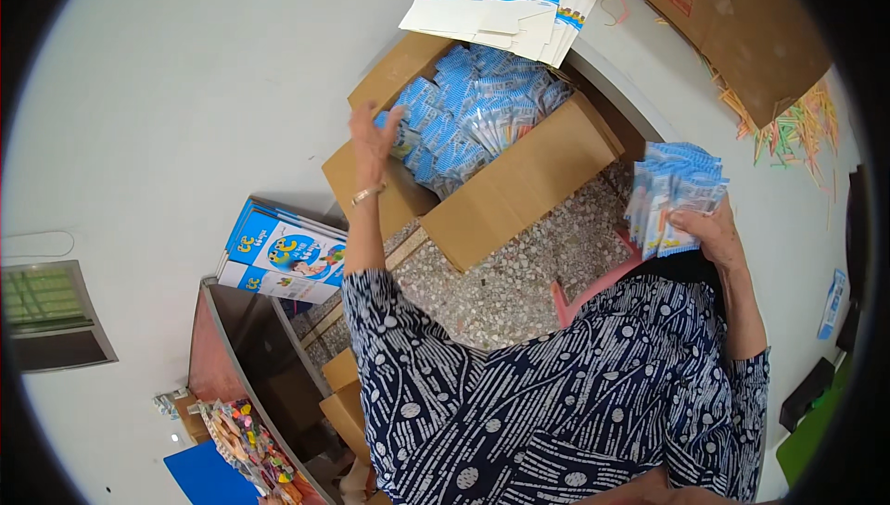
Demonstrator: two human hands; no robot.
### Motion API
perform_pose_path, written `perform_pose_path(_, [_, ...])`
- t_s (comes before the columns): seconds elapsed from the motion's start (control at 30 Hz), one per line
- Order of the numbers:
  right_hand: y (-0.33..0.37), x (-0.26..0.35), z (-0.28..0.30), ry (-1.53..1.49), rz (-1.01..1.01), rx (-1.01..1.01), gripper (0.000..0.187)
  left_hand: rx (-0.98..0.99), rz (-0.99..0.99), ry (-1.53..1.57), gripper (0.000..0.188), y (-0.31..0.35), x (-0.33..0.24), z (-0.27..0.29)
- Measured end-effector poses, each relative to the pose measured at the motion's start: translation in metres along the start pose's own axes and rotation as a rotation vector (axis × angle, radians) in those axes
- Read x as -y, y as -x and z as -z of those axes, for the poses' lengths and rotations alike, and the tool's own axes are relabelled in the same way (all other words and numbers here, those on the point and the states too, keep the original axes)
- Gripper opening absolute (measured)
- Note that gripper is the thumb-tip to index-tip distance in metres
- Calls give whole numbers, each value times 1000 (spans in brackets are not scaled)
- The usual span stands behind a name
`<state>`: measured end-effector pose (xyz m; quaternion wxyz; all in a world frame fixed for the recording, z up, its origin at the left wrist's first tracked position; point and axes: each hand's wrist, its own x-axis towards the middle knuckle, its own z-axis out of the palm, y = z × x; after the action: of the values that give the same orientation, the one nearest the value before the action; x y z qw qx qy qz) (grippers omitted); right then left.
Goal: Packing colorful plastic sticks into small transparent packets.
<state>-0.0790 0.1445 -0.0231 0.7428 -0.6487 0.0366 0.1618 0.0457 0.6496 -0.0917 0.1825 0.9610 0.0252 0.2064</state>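
Note:
A large open cardboard box (521, 184) stands in front of me, filled with small blue-and-clear plastic packets (454, 102). At the box's left side my left hand (373, 142) has its fingers closed round a blue packet (384, 119). Part of that packet is hidden behind the fingers. Off to the right, my right hand (712, 233) grips a fanned stack of the same kind of packets (675, 185), its thumb across the front. The stack is held apart from the box, beside the white table.
Flat printed white-and-blue cartons (482, 5) lie at the table's edge beyond the box. Thin coloured sticks (797, 125) spill near a big brown carton (742, 23) on the right. Folded blue-and-white boxes (292, 250) stand at left, above a red-sided cabinet (218, 343).

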Motion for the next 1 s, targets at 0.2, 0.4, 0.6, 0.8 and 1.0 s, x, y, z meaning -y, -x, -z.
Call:
perform_pose_path(0.2, [-20,9,-46,295,-18,260,57,639,-523,752,83,57,-215,58])
perform_pose_path(0.4, [-20,7,-72,476,169,429,53,802,-563,586,77,92,-238,59])
perform_pose_path(0.6, [-23,-1,-71,546,129,488,63,798,-526,743,64,99,-233,49])
perform_pose_path(0.8, [-35,4,-79,597,218,531,76,852,-291,702,65,97,-221,50])
perform_pose_path(1.0, [-38,-3,-82,556,169,556,100,886,-266,698,60,97,-219,53])
